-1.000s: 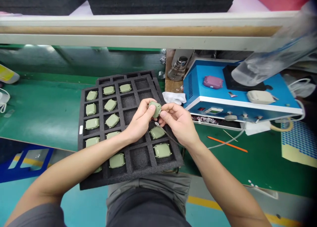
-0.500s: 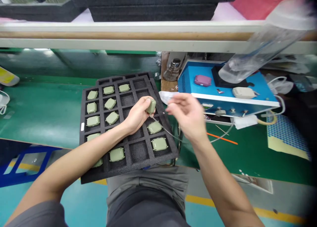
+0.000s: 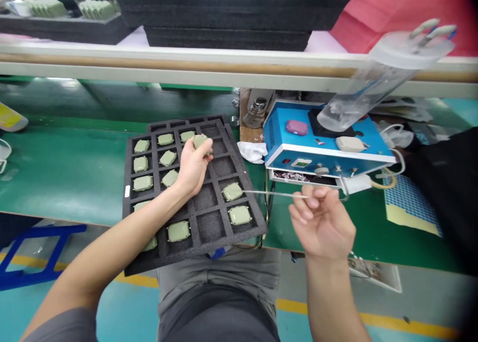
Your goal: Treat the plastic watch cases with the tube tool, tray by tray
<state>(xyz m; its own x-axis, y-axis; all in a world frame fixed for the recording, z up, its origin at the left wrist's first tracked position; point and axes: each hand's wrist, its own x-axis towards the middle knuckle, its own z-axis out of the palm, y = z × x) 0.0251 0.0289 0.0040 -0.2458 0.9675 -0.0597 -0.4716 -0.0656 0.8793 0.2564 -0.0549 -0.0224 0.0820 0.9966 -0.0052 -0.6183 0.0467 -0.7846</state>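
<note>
My left hand (image 3: 193, 165) is closed around a light-green watch case (image 3: 201, 142), raised over the upper middle of a black foam tray (image 3: 211, 227). In my right hand (image 3: 324, 220) a thin grey tube (image 3: 272, 193) is pinched, palm turned up. The tube's free end points left over the tray's right edge, in front of a green case (image 3: 232, 191) lying in its compartment; whether they touch I cannot tell. Another green case (image 3: 240, 215) sits just below that one. Several more fill compartments on the tray's left side, some hidden behind my left forearm.
A blue control box (image 3: 328, 155) stands at the right, carrying a purple case (image 3: 297, 127), a pale case (image 3: 350, 144) and a tilted clear cylinder (image 3: 368, 90). White tissue (image 3: 252, 152) lies beside it. Above runs a shelf (image 3: 209, 60) with black trays (image 3: 227, 16).
My left hand has moved up and left with the watch case. My right hand has moved right and down, and the tube, earlier hanging from near my left hand, is now drawn out straight.
</note>
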